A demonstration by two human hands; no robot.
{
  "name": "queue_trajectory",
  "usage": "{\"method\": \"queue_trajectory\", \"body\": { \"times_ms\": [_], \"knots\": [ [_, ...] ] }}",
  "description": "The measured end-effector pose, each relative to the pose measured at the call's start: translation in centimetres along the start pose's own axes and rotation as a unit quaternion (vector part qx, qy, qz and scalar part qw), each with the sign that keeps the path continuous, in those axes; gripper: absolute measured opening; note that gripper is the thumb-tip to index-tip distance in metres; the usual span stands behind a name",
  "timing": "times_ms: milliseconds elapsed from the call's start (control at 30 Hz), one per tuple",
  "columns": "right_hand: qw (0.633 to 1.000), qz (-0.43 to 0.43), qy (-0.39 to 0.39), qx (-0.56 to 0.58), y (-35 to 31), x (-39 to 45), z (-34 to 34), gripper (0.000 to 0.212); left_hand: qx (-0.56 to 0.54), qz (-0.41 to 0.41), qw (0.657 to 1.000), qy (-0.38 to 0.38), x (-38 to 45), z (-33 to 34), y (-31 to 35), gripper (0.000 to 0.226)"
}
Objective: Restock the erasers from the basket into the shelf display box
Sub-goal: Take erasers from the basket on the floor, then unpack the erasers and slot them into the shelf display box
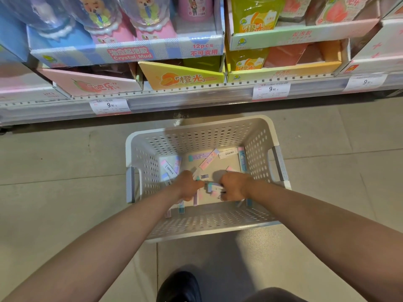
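Note:
A white perforated basket (259,136) stands on the floor below the shelf. Several long pastel erasers (209,159) in pink, blue and purple wrappers lie scattered on its bottom. Both my hands reach down inside it. My left hand (188,185) has its fingers curled round erasers near the basket's middle. Just to the right, my right hand (234,185) grips a small bunch of erasers (214,188) that sticks out toward the left hand. No eraser display box is recognisable on the shelf above.
The bottom shelf (196,99) holds cardboard display boxes of crystal mud (128,54) and orange-labelled jars (250,20), with 9.90 price tags (110,105) on its rail. Grey floor tiles (54,166) surround the basket. My dark shoe (181,286) is at the bottom edge.

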State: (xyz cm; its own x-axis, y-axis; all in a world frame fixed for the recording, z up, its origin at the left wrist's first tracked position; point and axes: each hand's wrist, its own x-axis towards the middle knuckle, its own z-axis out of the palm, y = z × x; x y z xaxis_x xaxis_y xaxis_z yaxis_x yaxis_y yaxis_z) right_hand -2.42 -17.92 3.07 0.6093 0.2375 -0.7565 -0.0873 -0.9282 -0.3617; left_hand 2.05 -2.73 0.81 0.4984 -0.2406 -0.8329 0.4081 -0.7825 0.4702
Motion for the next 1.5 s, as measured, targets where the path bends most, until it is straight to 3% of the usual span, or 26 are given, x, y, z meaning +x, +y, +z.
{"method": "queue_trajectory", "body": {
  "times_ms": [67, 200, 300, 367, 433, 633, 1067, 1300, 1500],
  "knots": [
    [0.997, 0.01, 0.026, 0.072, -0.4, -0.2, -0.8, 0.027, 0.002, 0.015, 1.0, 0.01, -1.0, -0.8, 0.8, 0.012],
    [0.965, 0.039, 0.078, 0.249, -1.3, -1.8, -2.8, 0.027, -0.019, 0.027, 0.999, 0.016, -3.9, -2.5, 2.4, 0.023],
    [0.913, 0.053, 0.109, 0.39, -2.4, -4.2, -4.9, 0.01, -0.025, 0.033, 0.999, 0.031, -6.5, -4.2, 4.2, 0.024],
    [0.876, 0.056, 0.112, 0.466, -3.4, -6.1, -6.6, 0.018, -0.042, 0.037, 0.998, 0.031, -8.7, -5.5, 5.7, 0.027],
    [0.846, 0.055, 0.116, 0.518, -4.4, -8.2, -8.4, 0.025, -0.062, 0.049, 0.997, 0.023, -11.1, -6.8, 7.4, 0.028],
    [0.784, 0.016, 0.124, 0.608, -8.8, -16.1, -15.0, 0.018, -0.163, 0.098, 0.981, 0.042, -20.6, -11.3, 12.6, 0.027],
    [0.786, -0.037, 0.134, 0.603, -20.5, -37.8, -30.4, 0.03, -0.131, 0.198, 0.969, 0.065, -46.2, -21.2, 25.0, 0.01],
    [0.782, -0.108, 0.163, 0.592, -27.5, -51.4, -39.4, 0.043, -0.086, 0.273, 0.955, 0.082, -61.5, -26.2, 32.9, 0.026],
    [0.773, -0.159, 0.214, 0.576, -33.0, -62.2, -47.2, 0.02, -0.103, 0.348, 0.929, 0.076, -73.3, -30.6, 40.2, 0.034]
  ]
}}
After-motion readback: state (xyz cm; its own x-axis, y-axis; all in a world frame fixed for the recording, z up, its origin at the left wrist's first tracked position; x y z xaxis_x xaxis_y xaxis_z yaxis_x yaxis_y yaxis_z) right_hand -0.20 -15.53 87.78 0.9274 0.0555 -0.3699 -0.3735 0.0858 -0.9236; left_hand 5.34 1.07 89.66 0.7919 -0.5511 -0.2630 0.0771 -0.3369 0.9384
